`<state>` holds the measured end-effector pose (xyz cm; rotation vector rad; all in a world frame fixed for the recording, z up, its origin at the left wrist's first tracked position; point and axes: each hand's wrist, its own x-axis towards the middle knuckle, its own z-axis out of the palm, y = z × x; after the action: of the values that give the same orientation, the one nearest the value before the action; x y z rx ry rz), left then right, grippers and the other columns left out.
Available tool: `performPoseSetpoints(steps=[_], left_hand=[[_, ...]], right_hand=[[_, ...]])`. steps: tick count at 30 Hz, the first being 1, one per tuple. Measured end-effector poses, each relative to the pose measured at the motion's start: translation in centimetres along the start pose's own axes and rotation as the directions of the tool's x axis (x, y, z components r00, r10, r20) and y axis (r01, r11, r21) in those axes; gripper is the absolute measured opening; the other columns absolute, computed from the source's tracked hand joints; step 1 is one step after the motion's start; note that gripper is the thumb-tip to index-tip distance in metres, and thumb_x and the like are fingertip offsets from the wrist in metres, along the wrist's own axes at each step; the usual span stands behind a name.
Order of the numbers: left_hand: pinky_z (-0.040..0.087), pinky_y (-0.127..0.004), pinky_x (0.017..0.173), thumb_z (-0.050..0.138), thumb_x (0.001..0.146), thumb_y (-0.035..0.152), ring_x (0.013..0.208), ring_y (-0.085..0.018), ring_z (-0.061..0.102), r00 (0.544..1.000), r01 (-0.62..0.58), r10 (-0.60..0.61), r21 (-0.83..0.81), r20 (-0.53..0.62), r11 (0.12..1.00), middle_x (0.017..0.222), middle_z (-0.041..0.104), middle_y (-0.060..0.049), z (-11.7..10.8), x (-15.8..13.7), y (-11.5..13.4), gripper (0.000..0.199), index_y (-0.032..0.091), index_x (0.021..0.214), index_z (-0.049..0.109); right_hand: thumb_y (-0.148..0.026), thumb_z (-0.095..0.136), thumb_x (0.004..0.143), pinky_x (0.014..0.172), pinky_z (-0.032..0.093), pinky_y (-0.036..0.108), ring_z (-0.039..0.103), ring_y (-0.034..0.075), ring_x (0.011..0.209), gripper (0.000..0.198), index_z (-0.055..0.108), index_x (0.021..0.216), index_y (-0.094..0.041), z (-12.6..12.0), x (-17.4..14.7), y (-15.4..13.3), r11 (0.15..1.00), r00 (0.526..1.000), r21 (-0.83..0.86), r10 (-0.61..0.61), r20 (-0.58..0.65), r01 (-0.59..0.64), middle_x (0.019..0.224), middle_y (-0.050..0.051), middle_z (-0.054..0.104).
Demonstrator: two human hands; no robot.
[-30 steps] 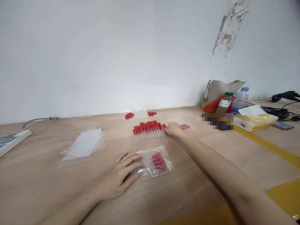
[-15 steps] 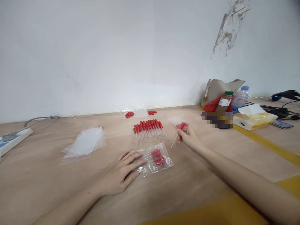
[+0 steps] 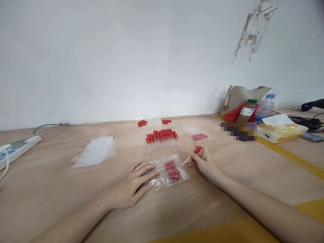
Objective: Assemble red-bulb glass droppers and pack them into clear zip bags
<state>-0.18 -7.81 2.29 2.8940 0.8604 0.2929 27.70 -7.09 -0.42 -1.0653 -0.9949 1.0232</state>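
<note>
My left hand [image 3: 138, 182] lies flat with fingers spread on the left end of a clear zip bag [image 3: 159, 184]. Inside that bag show several red rubber bulbs [image 3: 173, 174]; I cannot make out clearly whether stems are attached. To its right, my right hand [image 3: 202, 162] pinches a dropper [image 3: 196, 150] with a red bulb and a thin clear stem. The stem slants down-left, its tip at the bag's right edge; whether it touches is unclear. Behind the bag, several red-topped droppers [image 3: 162, 136] lie side by side in a row.
A second bag of red bulbs [image 3: 199, 137] lies behind my right hand. Loose-looking red bulbs [image 3: 142, 123] rest near the wall. Flat clear bags [image 3: 95, 152] are stacked left, beside a power strip [image 3: 22, 152]. Bottles [image 3: 248, 109] and a tissue pack [image 3: 280, 128] stand right.
My right hand has come toward me from the far-right bag with the dropper, whose stem now points at the near bag. My left hand stays on the bag. The view has shifted slightly.
</note>
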Motion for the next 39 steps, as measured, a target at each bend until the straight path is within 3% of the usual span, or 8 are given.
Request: performPoseSetpoints(steps=[13, 19, 22, 26, 29, 32, 35, 39], left_hand=[[0.023, -0.046, 0.104, 0.036, 0.09, 0.031, 0.125, -0.022, 0.029, 0.999, 0.038, -0.038, -0.05, 0.014, 0.998, 0.137, 0.032, -0.004, -0.2, 0.0, 0.1, 0.047, 0.028, 0.135, 0.024], [0.022, -0.045, 0.104, 0.036, 0.09, 0.029, 0.126, -0.021, 0.028, 1.0, 0.031, -0.031, -0.052, 0.003, 0.998, 0.136, 0.033, -0.002, 0.0, -0.1, 0.0, 0.041, 0.03, 0.131, 0.032], [0.02, -0.045, 0.105, 0.036, 0.09, 0.03, 0.125, -0.021, 0.028, 0.999, 0.045, -0.044, -0.064, 0.016, 0.997, 0.136, 0.033, -0.003, -0.2, 0.0, 0.1, 0.044, 0.028, 0.132, 0.028], [0.023, -0.045, 0.104, 0.036, 0.09, 0.031, 0.126, -0.021, 0.028, 0.998, 0.056, -0.055, -0.066, 0.023, 0.996, 0.137, 0.033, -0.003, -0.5, 0.1, 0.4, 0.044, 0.028, 0.133, 0.027], [0.026, -0.045, 0.103, 0.037, 0.089, 0.031, 0.125, -0.022, 0.029, 0.999, 0.053, -0.052, -0.065, 0.015, 0.996, 0.136, 0.034, -0.004, -0.5, 0.1, 0.4, 0.044, 0.027, 0.133, 0.028], [0.025, -0.044, 0.103, 0.037, 0.089, 0.03, 0.125, -0.021, 0.03, 0.999, 0.046, -0.046, -0.066, 0.004, 0.997, 0.136, 0.035, -0.004, -0.4, 0.1, 0.4, 0.044, 0.027, 0.132, 0.028], [0.023, -0.045, 0.104, 0.038, 0.089, 0.03, 0.124, -0.021, 0.032, 0.999, 0.033, -0.034, -0.081, -0.006, 0.996, 0.135, 0.036, -0.004, -0.2, 0.1, 0.3, 0.044, 0.026, 0.132, 0.029], [0.022, -0.045, 0.105, 0.038, 0.089, 0.028, 0.123, -0.022, 0.034, 0.999, 0.019, -0.023, -0.106, -0.03, 0.994, 0.134, 0.039, -0.004, -0.2, 0.2, 0.3, 0.044, 0.026, 0.132, 0.03]], right_hand=[[-0.033, 0.066, 0.065, 0.066, 0.052, 0.028, 0.061, 0.011, 0.062, 0.041, 0.033, 0.088, -0.024, -0.5, 0.0, 0.4, 0.972, 0.991, 0.192, 0.13, 0.032, -0.134, 0.066, -0.007, 0.056], [-0.034, 0.068, 0.062, 0.062, 0.051, 0.028, 0.06, 0.011, 0.057, 0.042, 0.033, 0.083, -0.023, -0.6, -0.2, 0.2, 0.984, 0.989, 0.103, 0.149, -0.007, -0.148, 0.063, -0.006, 0.055], [-0.036, 0.071, 0.058, 0.054, 0.047, 0.023, 0.055, 0.009, 0.052, 0.04, 0.039, 0.077, -0.02, -0.8, -0.4, -0.1, 0.986, 0.986, -0.048, 0.159, 0.048, -0.157, 0.061, -0.005, 0.054], [-0.037, 0.071, 0.055, 0.043, 0.036, 0.02, 0.046, 0.007, 0.045, 0.033, 0.053, 0.071, -0.016, -0.9, -0.4, -0.2, 0.932, 0.978, -0.36, 0.12, 0.168, -0.053, 0.054, -0.004, 0.053], [-0.035, 0.071, 0.054, 0.044, 0.035, 0.021, 0.045, 0.008, 0.046, 0.028, 0.06, 0.07, -0.015, -0.6, -0.2, 0.0, 0.875, 0.978, -0.48, 0.042, 0.203, 0.062, 0.053, -0.003, 0.054], [-0.031, 0.069, 0.056, 0.049, 0.04, 0.022, 0.05, 0.01, 0.052, 0.025, 0.063, 0.073, -0.014, 0.1, -0.2, 0.2, 0.87, 0.969, -0.479, 0.005, 0.246, 0.117, 0.061, 0.0, 0.06], [-0.033, 0.064, 0.063, 0.052, 0.043, 0.022, 0.055, 0.011, 0.058, 0.027, 0.063, 0.082, -0.014, 0.6, -0.6, 0.0, 0.921, 0.947, -0.383, 0.055, 0.315, 0.073, 0.073, 0.003, 0.064], [-0.039, 0.054, 0.073, 0.037, 0.035, 0.016, 0.046, 0.007, 0.041, 0.033, 0.058, 0.097, -0.016, 0.8, -1.1, -1.2, 0.941, 0.877, -0.328, 0.225, 0.425, -0.082, 0.053, -0.003, 0.056]])
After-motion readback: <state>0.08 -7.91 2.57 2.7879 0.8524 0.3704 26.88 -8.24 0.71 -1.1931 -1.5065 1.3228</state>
